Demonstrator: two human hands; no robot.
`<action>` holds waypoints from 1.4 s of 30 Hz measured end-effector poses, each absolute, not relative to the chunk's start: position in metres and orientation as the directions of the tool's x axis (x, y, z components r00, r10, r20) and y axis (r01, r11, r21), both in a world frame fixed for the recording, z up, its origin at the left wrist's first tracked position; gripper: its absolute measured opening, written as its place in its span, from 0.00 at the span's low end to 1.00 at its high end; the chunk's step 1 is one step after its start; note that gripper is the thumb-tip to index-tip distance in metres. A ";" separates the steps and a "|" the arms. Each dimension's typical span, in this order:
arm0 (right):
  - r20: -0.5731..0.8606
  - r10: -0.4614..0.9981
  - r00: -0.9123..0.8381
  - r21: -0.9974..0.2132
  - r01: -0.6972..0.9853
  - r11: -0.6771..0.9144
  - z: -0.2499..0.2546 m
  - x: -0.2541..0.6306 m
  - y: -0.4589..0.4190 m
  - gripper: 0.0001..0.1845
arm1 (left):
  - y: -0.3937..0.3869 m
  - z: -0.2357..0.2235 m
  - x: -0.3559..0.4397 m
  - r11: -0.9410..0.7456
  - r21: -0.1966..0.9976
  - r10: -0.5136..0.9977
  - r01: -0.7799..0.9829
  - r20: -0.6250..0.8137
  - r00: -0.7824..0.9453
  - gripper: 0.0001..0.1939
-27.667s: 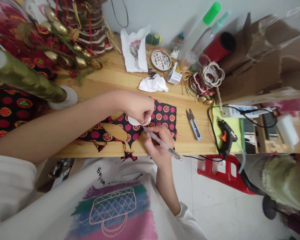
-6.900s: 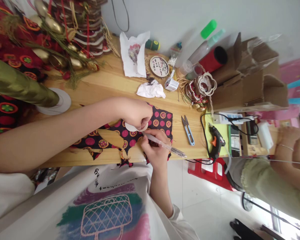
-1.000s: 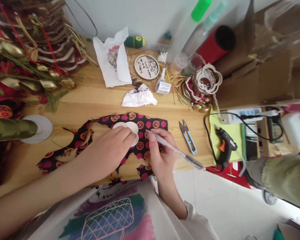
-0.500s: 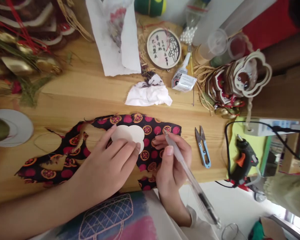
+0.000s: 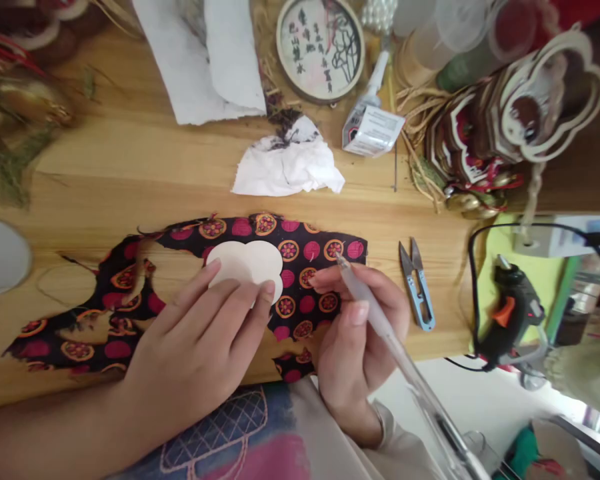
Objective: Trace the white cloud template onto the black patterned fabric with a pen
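Note:
A cream, flower-shaped flat piece (image 5: pixel 245 260) lies on black cloth (image 5: pixel 307 277) patterned with red and orange circles. My left hand (image 5: pixel 200 333) rests over its lower left part, fingers stretched out and pressing it against the cloth; part of the piece is hidden beneath them. In my right hand (image 5: pixel 363 340) is a clear-barrelled pen (image 5: pixel 405 360), held between thumb and fingers. Its tip points at the cloth, to the right of the piece and apart from it. Whether the tip touches the cloth I cannot tell.
Blue thread snips (image 5: pixel 417 283) lie right of the cloth. Further right is a black glue gun (image 5: pixel 515 317) with its cable. Crumpled white tissue (image 5: pixel 290 163), a glue tube box (image 5: pixel 373 130), a round lettered disc (image 5: pixel 320 47) and stacked flower-shaped frames (image 5: pixel 510 113) stand behind.
The view has shifted and come nearer the table, so things at the back sit higher and wider apart. Both hands, the flower-shaped piece and the pen keep nearly the same places on the cloth.

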State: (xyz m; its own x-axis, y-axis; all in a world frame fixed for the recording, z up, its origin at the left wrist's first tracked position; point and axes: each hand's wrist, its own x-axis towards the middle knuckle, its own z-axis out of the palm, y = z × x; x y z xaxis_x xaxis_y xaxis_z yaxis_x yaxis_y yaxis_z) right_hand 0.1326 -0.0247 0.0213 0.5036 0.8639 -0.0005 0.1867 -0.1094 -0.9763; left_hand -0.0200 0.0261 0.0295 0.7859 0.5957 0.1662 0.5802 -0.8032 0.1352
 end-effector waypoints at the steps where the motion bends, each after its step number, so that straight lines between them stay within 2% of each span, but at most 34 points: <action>1: 0.028 0.862 0.506 -0.974 0.209 -0.091 0.019 0.131 -0.025 0.13 | 0.023 0.030 -0.018 -0.800 0.116 0.600 0.589 0.176 0.780 0.10; 9: 0.024 0.898 0.439 -0.942 0.311 -0.127 0.004 0.127 -0.023 0.13 | 0.004 0.010 -0.013 -0.803 0.048 0.586 0.594 0.246 0.772 0.19; 13: 0.079 0.886 0.458 -0.929 0.356 -0.101 -0.001 0.128 -0.019 0.12 | 0.005 0.000 -0.015 -0.826 0.012 0.537 0.564 0.322 0.780 0.22; 20: 0.123 0.872 0.475 -0.923 0.377 -0.075 -0.003 0.125 -0.016 0.11 | 0.008 -0.002 -0.017 -0.827 0.074 0.544 0.558 0.357 0.759 0.22; 26: 0.194 0.890 0.412 -0.880 0.475 -0.028 0.014 0.128 -0.004 0.10 | 0.007 -0.003 -0.018 -0.827 0.096 0.551 0.554 0.335 0.764 0.27; 28: 0.184 0.930 0.318 -0.823 0.568 -0.032 0.028 0.132 0.008 0.10 | 0.007 -0.004 -0.018 -0.825 0.103 0.555 0.556 0.339 0.760 0.30; 31: 0.046 0.998 -0.049 -0.762 0.644 0.066 0.047 0.133 0.036 0.10 | 0.007 -0.004 -0.019 -0.816 0.117 0.566 0.566 0.356 0.743 0.29; 33: -0.029 0.968 -0.250 -0.745 0.651 0.146 0.055 0.130 0.058 0.10 | 0.008 -0.004 -0.019 -0.812 0.127 0.572 0.569 0.369 0.733 0.26; 36: -0.063 0.880 -0.470 -0.725 0.628 0.284 0.058 0.122 0.085 0.11 | 0.008 -0.004 -0.019 -0.814 0.130 0.569 0.566 0.379 0.730 0.27; 39: -0.126 0.799 -0.588 -0.721 0.608 0.333 0.057 0.116 0.101 0.11 | 0.008 -0.004 -0.018 -0.810 0.133 0.573 0.571 0.380 0.726 0.27; 42: -0.167 0.759 -0.630 -0.708 0.612 0.352 0.056 0.113 0.107 0.12 | 0.008 -0.004 -0.018 -0.812 0.134 0.573 0.568 0.371 0.731 0.28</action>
